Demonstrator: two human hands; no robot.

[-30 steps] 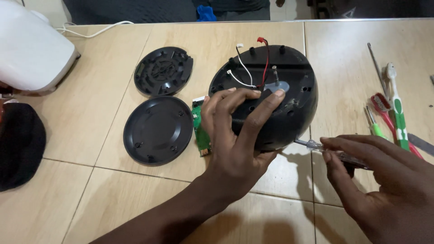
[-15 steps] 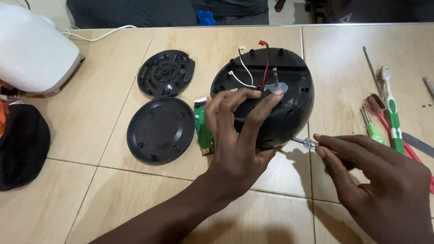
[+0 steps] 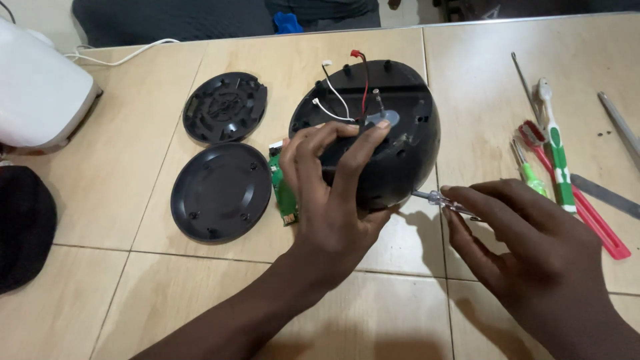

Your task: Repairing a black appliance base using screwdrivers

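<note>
Black plastic dome (image 3: 393, 157) sits mid-table on the tan tiles, base side up w/ red and white wires (image 3: 347, 93) sticking out the top. Left hand (image 3: 330, 200) is clamped over its near side, fingers spread on the shell, holding it steady. Right hand (image 3: 527, 253) is pinching a small clear-handled screwdriver (image 3: 440, 199), tip right up against the dome's lower right edge. Can't tell if it's actually in a screw.

Green circuit board (image 3: 283, 190) lies just left of the dome, partly under the left hand. Next to that are 2 round black covers (image 3: 220, 193), 1 behind the other. White appliance (image 3: 37, 93) at far left w/ a black thing below it. Off to the right: toothbrush (image 3: 553, 143), red tool (image 3: 587, 213), green screwdriver (image 3: 530, 173), some metal bits.
</note>
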